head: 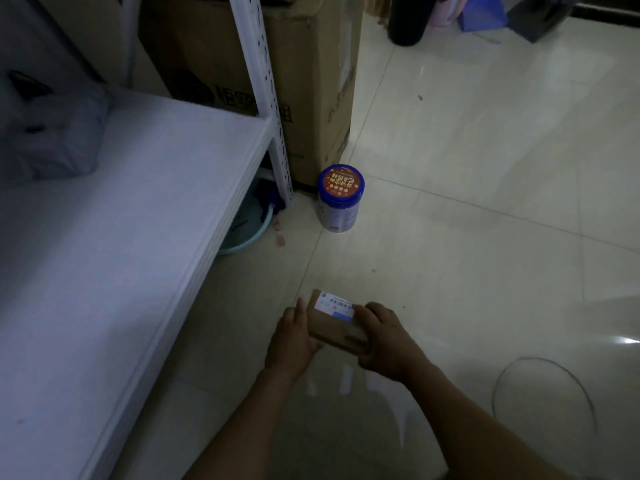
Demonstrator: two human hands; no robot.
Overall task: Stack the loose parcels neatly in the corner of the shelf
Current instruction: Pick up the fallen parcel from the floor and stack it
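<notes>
Parcel [334, 323] is gripped between my 2 hands above the tiled floor [485, 202], left hand [292, 341] cupping its left end, right hand [384, 341] curled over its right, long axis slanting far-left to near-right. I see the white shelf [138, 220] lying leftward, nearer my left hand, a grey bag [59, 140] in its far corner

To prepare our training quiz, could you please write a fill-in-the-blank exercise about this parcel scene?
1. The left hand and right hand hold a small brown parcel whose label is mostly ____.
2. The can on the floor has a ____-rimmed lid.
3. The grey bag lies ____ the white shelf.
4. The teal basin sits ____ that shelf.
Missing words: white; blue; on; under.
</notes>
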